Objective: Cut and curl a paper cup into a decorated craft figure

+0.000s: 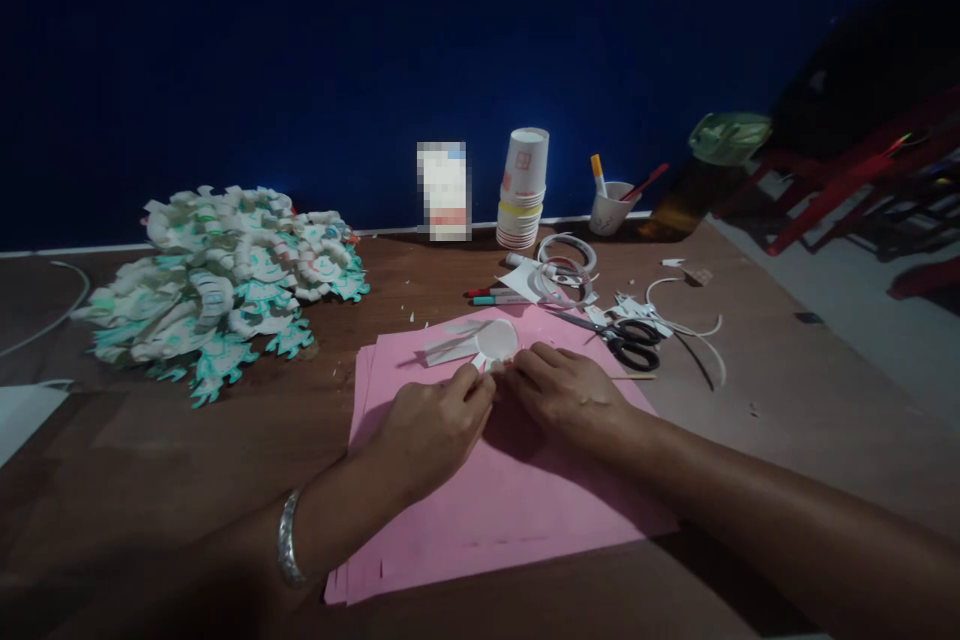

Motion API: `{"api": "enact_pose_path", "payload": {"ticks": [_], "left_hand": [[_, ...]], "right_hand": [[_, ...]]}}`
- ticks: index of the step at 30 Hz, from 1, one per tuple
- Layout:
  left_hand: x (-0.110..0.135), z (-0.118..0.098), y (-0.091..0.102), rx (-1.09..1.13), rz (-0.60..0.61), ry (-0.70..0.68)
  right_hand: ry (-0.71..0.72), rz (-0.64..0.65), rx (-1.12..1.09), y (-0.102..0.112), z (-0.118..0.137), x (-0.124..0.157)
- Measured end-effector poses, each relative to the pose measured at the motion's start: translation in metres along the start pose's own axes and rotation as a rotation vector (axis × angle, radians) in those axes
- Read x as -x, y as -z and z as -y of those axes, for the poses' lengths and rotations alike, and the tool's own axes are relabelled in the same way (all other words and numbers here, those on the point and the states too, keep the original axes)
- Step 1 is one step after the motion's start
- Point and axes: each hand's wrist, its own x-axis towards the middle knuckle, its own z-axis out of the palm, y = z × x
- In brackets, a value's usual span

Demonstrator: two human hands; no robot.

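Cut paper cup (496, 340): rests over the far part of the pink sheets (525, 510), round base facing up, white strips splayed out to the left; its near edge disappears behind the fingertips.
Left hand (439, 425): grip closed, thumb and fingers pressed together at the cup's near edge, apparently on a strip.
Right hand (574, 395): fingers curled down just beside the left fingertips; the grip looks closed on the same edge, though the exact contact is hidden.
Work at the strips: judging by the pose, the step in hand is bending or rolling a strip between both sets of fingertips.
Finger needs: the next move calls for a light, steady pinch from one hand while the other finds a fresh hold; thin paper could crease or tear.
Pink margin: bare paper shows between and below the wrists, so the roomiest direction is toward the body; the right forearm crosses the sheets' right edge.
Scissors side: black-handled scissors (613, 333), a thin stick (634, 377) and paper scraps (637, 310) lie near the right hand, tight for a sideways sweep.
Far margin: a red pen (480, 293) and a green pen (491, 300) lie near the sheets' far edge.
Pile side: white-and-green paper figures (255, 290) heap on the bench (225, 470), well apart from the left hand.
Back edge: stacked cups (526, 160) stand near the blue wall (300, 50).
Right edge: the bench slants away past loose cords (705, 332).
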Motion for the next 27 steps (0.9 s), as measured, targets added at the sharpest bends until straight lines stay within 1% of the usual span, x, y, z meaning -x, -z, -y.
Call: {"api": "enact_pose_path", "payload": {"ticks": [4,7,12,15,17,23,27], "left_hand": [[-0.004,0.0,0.002,0.01,0.063,0.02],[-0.007,-0.002,0.003,0.024,0.132,0.037],[-0.009,-0.003,0.005,0.034,0.281,0.047],[-0.011,-0.003,0.006,0.056,0.331,0.083],[-0.013,-0.004,0.007,0.077,0.33,0.105],[-0.015,-0.004,0.006,0.109,0.249,0.123],[-0.013,-0.001,-0.003,0.094,0.141,0.08]], "right_hand": [[0.005,-0.023,0.017,0.001,-0.002,0.004],[0.007,-0.022,0.032,0.002,-0.004,0.005],[-0.046,0.006,-0.072,0.006,-0.005,0.004],[-0.054,0.009,-0.112,0.005,-0.007,0.002],[-0.064,0.002,-0.119,0.003,-0.009,0.002],[-0.071,-0.01,-0.136,-0.001,-0.011,0.002],[-0.089,-0.003,-0.124,-0.003,-0.01,0.001]]}}
